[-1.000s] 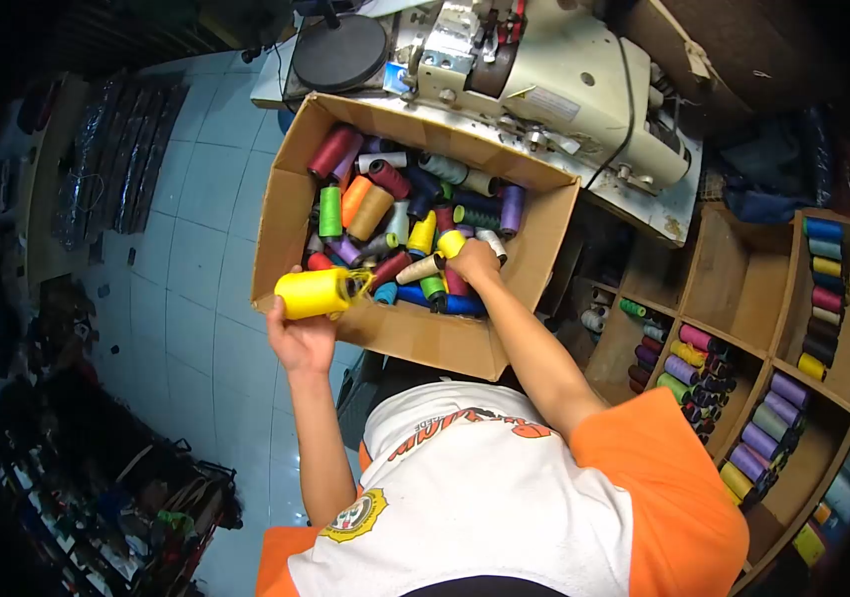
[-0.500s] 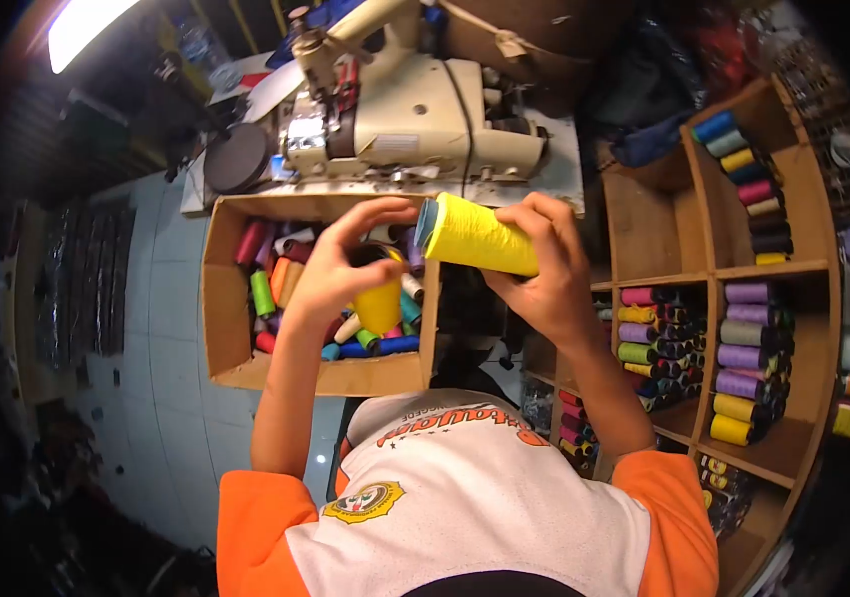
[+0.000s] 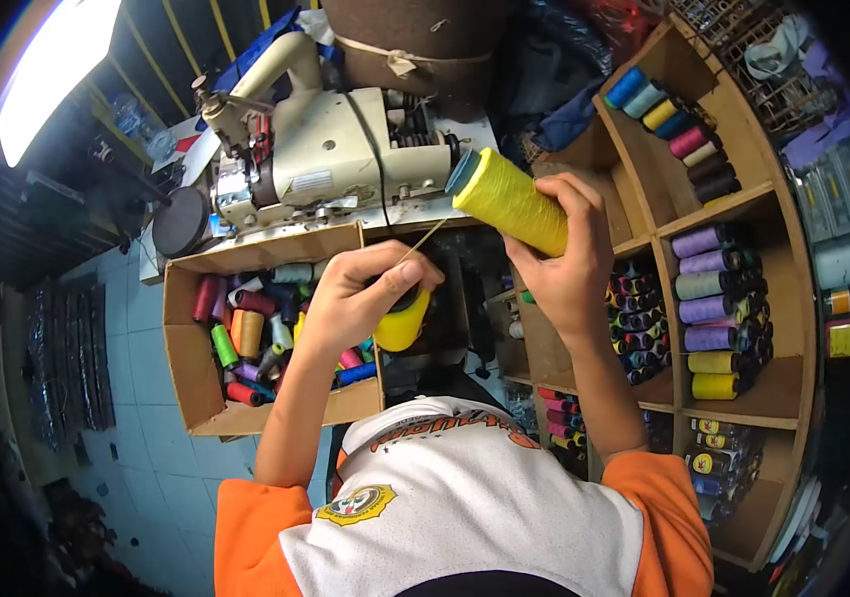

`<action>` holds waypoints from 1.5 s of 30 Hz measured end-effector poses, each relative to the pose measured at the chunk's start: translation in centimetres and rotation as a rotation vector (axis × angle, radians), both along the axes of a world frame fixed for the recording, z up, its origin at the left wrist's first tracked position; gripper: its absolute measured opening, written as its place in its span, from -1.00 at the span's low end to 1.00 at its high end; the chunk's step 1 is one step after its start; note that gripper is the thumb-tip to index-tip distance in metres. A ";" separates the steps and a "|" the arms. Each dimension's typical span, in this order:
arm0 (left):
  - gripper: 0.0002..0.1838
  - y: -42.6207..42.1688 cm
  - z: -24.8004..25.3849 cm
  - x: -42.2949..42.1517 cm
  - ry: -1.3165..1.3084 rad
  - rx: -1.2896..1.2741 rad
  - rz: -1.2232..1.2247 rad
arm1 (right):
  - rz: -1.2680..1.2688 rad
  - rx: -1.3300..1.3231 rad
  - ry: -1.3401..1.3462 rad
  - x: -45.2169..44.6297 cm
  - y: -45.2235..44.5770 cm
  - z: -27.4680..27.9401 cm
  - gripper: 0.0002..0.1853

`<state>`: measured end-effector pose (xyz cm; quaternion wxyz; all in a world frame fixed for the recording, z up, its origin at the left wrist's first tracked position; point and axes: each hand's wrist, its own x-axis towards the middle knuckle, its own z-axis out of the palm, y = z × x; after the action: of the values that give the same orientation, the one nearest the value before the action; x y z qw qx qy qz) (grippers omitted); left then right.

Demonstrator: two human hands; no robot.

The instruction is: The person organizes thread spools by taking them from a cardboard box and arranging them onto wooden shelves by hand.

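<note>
My right hand (image 3: pixel 576 261) grips a large yellow thread cone (image 3: pixel 513 202) by its right end. Its blue-grey core end tilts up to the left. My left hand (image 3: pixel 353 298) is curled round a smaller yellow thread spool (image 3: pixel 401 326), which hangs below the fingers. From the left fingertips a thin yellowish strand (image 3: pixel 427 239) rises up and to the right, stopping short of the cone. Behind the left wrist stands an open cardboard box (image 3: pixel 191 373) with many coloured spools, partly hidden by the hand and arm.
A cream sewing machine (image 3: pixel 330 144) stands on a table beyond the box. To the right, a wooden shelf (image 3: pixel 788 289) holds rows of coloured thread spools in its compartments. A bright lamp (image 3: pixel 62 70) hangs at the upper left. Tiled floor (image 3: pixel 151 388) lies left of the box.
The view has swung, so the machine and box sit further left. My left hand's fingers have closed from spread to pinched, and the thin strand now shows. The right hand still grips the cone.
</note>
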<state>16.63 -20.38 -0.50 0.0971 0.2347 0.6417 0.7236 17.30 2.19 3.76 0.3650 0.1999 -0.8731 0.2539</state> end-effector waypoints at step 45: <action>-0.47 10.0 -3.9 -2.5 -0.341 0.335 -0.140 | 0.338 -1.476 -1.176 3.8 6.5 -2.8 -0.54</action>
<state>14.16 -10.33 -4.37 0.2137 0.1659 0.4693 0.8406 21.10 8.69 0.95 -0.1392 -0.1166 -0.4963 0.8489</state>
